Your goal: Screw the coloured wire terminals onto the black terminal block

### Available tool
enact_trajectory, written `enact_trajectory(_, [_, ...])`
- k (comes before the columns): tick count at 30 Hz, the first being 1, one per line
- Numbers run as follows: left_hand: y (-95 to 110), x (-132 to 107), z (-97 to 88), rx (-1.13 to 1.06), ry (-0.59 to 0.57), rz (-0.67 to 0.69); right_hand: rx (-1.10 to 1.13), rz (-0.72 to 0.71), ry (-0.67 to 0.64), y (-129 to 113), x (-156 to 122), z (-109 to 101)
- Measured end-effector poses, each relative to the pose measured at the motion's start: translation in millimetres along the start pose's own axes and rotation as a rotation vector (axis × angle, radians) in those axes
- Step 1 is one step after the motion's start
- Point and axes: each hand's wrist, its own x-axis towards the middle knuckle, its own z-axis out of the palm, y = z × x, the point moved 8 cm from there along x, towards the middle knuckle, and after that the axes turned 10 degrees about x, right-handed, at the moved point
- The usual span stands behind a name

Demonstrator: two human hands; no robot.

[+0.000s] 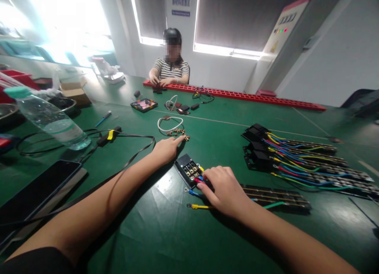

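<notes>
My left hand [166,151] reaches forward with its index finger stretched out, the tip touching a small pile of brass-coloured screws [186,137]. Its other fingers are partly hidden. My right hand [223,187] is closed over coloured wires at a black terminal block [189,169], a red-sleeved wire end [197,180] showing by the fingertips. What lies under the palm is hidden. A blue-sleeved ring terminal [193,192] and a yellow-sleeved one [199,206] stick out loose beside this hand. Behind it lies a black strip assembly [278,199] with a green wire.
Several wired black assemblies [308,159] lie at right. A water bottle [56,122], a phone [35,187] and a black cable [139,136] occupy the left. A white cable loop [170,124] lies beyond my left hand. A person [171,66] sits across, behind a red slotted rail [237,95].
</notes>
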Motion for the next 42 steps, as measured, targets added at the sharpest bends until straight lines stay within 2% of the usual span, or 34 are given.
enact_trajectory(4, [1.3,1.1,4.1,0.019,0.006,0.025,-0.024,0.015,-0.025,0.4,0.7,2.0])
enact_trajectory(11, [-1.8,-8.3,-1.8,-0.015,0.119,0.013,0.004,0.017,-0.043,-0.7,0.7,0.5])
enact_trajectory(21, [-8.0,-6.8,4.8,-0.083,0.145,0.027,0.049,-0.005,-0.029,-1.8,-0.1,-2.9])
enact_trajectory(29, [-6.0,-14.4,-2.7,-0.125,0.199,-0.006,0.064,0.009,-0.059,-0.5,0.9,-1.3])
enact_trajectory(33, [-4.8,-19.6,-7.8,-0.225,0.279,-0.015,0.072,0.013,-0.067,-0.8,1.0,-1.9])
enact_trajectory(37, [0.3,-25.4,-14.7,-0.321,0.349,0.045,0.073,0.021,-0.090,-1.0,0.2,-0.7])
enact_trajectory(42, [2.2,-26.0,-15.5,-0.352,0.353,0.088,0.086,0.037,-0.114,0.0,1.5,0.6])
